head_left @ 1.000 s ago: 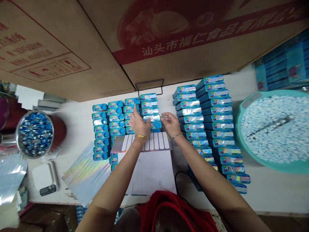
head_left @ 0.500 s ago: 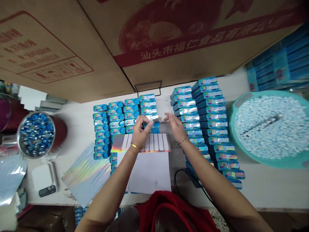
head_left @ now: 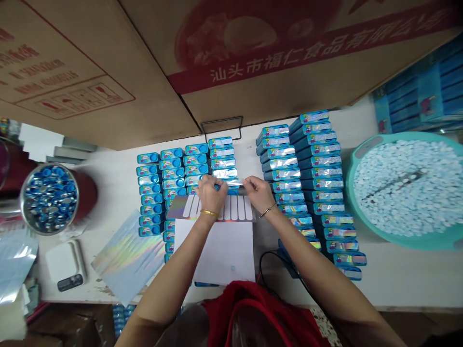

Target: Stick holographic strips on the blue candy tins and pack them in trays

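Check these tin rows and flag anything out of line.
The long column of blue tins right of the hands jogs sideways partway down: its lower tins sit offset to the right of the upper tins, breaking the straight line.

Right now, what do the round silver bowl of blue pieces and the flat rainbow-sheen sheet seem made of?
The round silver bowl looks like polished steel, from its bright rim. The flat rainbow-sheen sheet looks like holographic plastic film, or possibly coated paper, from its glossy sheen.
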Tool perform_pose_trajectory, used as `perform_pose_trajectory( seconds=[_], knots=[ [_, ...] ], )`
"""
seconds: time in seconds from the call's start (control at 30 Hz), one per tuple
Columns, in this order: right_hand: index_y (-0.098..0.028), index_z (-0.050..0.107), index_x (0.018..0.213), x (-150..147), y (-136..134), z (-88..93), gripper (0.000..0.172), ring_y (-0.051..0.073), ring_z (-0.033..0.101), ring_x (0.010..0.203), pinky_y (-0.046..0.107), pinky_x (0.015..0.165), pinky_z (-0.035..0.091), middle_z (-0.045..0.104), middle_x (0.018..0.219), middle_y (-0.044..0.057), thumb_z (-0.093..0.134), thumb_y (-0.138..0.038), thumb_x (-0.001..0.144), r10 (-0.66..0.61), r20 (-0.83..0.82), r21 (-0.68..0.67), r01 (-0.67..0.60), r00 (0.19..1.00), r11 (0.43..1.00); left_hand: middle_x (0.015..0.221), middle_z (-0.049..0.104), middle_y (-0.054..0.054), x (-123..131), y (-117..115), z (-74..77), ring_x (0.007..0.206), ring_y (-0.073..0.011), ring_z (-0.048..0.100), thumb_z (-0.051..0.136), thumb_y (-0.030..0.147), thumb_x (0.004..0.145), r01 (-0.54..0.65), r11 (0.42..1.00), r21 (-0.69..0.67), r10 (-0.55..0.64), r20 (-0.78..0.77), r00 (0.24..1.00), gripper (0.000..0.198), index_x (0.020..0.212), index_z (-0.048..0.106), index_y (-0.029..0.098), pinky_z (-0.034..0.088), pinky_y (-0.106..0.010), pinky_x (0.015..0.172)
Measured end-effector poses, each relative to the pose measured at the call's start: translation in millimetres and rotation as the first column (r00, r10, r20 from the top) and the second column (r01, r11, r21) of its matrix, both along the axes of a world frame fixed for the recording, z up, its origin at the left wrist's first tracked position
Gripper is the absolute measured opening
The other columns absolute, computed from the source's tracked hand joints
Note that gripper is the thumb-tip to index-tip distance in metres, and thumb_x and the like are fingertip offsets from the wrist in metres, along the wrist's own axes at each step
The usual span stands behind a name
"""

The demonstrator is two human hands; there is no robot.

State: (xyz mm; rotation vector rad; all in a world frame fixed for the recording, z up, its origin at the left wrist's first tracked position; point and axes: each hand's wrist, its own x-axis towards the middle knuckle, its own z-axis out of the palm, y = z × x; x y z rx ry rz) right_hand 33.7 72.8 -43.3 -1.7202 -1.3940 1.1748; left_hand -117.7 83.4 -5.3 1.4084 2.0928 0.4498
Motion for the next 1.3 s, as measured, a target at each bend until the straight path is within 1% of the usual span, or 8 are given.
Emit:
perform_pose_trajectory(
  seconds=[0.23, 0.37, 0.53, 0.67, 0.8, 1.07, 1.17, 1.3],
  knots=[
    [-0.021, 0.059, 0.065, -0.1, 0.4, -17.2, 0.031, 0.014, 0.046, 0.057, 0.027, 0.058, 0.037, 0.052, 0.057, -0.001, 0.05, -0.043, 0.084, 0.011, 0.027, -0.045, -0.01, 1.0, 0.999, 0.097, 0.058, -0.006, 4.9, -2.7, -7.0, 0.101, -0.0272, 0.052, 0.064, 0.022, 0.077, 0.065, 0.998, 0.002, -0.063, -0.208, 0.976, 0.009, 0.07, 0.058, 0.02, 0.037, -0.041, 0.084],
    [-0.018, 0.07, 0.096, -4.5, -5.6, -24.1, 0.033, 0.016, 0.054, 0.056, 0.029, 0.059, 0.045, 0.061, 0.061, -0.001, 0.057, -0.044, 0.08, -0.107, -0.079, -0.104, 0.098, 0.991, 0.99, 0.105, 0.056, -0.008, 0.6, -5.1, -8.0, 0.104, -0.0287, 0.052, 0.07, 0.03, 0.074, 0.019, 1.0, 0.001, -0.018, -0.255, 0.967, 0.026, 0.094, 0.055, 0.02, 0.038, -0.041, 0.085],
    [-0.023, 0.072, 0.11, -9.8, -22.1, -28.7, 0.039, 0.024, 0.066, 0.101, 0.039, 0.09, 0.051, 0.073, 0.108, 0.005, 0.05, -0.046, 0.087, -0.045, -0.196, -0.022, 0.041, 0.98, 0.999, 0.113, 0.053, -0.01, 5.0, -6.6, -6.6, 0.109, -0.0307, 0.05, 0.071, 0.032, 0.074, -0.028, 0.999, -0.03, 0.019, -0.258, 0.966, 0.039, 0.105, 0.05, 0.02, 0.039, -0.043, 0.088],
    [-0.025, 0.064, 0.124, -7.9, -25.8, -24.9, 0.044, 0.026, 0.063, 0.109, 0.041, 0.093, 0.048, 0.07, 0.117, 0.006, 0.038, -0.044, 0.094, 0.144, 0.029, -0.059, -0.142, 0.989, 0.988, 0.116, 0.054, -0.011, -0.4, -5.7, -1.3, 0.112, -0.032, 0.05, 0.069, 0.034, 0.077, 0.04, 0.997, -0.064, -0.054, -0.245, 0.968, 0.039, 0.111, 0.053, 0.02, 0.038, -0.045, 0.09],
    [-0.014, 0.055, 0.133, -0.4, -28.0, -0.9, 0.053, 0.029, 0.061, 0.1, 0.042, 0.09, 0.042, 0.07, 0.106, 0.014, 0.036, -0.047, 0.096, 0.224, 0.432, 0.059, -0.275, 0.874, 0.96, 0.115, 0.059, -0.008, -49.7, -8.6, 12.1, 0.111, -0.0267, 0.052, 0.054, 0.034, 0.09, 0.341, 0.938, -0.065, -0.347, -0.195, 0.917, 0.024, 0.11, 0.061, 0.023, 0.038, -0.041, 0.092],
    [-0.022, 0.046, 0.141, -1.1, -88.9, 31.3, 0.064, 0.041, 0.045, 0.124, 0.056, 0.092, 0.035, 0.049, 0.14, 0.021, 0.036, -0.06, 0.09, 0.271, 0.676, 0.219, -0.539, 0.685, 0.814, 0.143, 0.044, -0.012, -136.2, -87.3, 23.1, 0.132, -0.0307, 0.038, 0.062, 0.041, 0.086, 0.522, 0.827, -0.209, -0.561, -0.356, 0.747, 0.04, 0.122, 0.059, 0.023, 0.033, -0.047, 0.102],
    [-0.026, 0.042, 0.144, -24.6, -104.3, 36.6, 0.064, 0.042, 0.041, 0.131, 0.06, 0.094, 0.033, 0.043, 0.146, 0.022, 0.03, -0.058, 0.091, 0.263, 0.652, 0.289, -0.554, 0.711, 0.781, 0.136, 0.051, -0.014, -135.8, -109.2, 18.1, 0.125, -0.0292, 0.044, 0.059, 0.041, 0.089, 0.461, 0.87, -0.176, -0.493, -0.354, 0.795, 0.033, 0.114, 0.061, 0.019, 0.035, -0.045, 0.099],
    [-0.024, 0.047, 0.141, -60.8, -112.6, 47.3, 0.061, 0.04, 0.045, 0.128, 0.061, 0.097, 0.033, 0.057, 0.132, 0.02, 0.03, -0.054, 0.091, 0.352, 0.561, 0.355, -0.602, 0.75, 0.715, 0.106, 0.066, -0.009, -120.0, -126.5, 36.1, 0.107, -0.0244, 0.057, 0.049, 0.035, 0.095, 0.406, 0.899, -0.163, -0.432, -0.18, 0.884, 0.022, 0.105, 0.06, 0.019, 0.038, -0.041, 0.093]
  ],
)
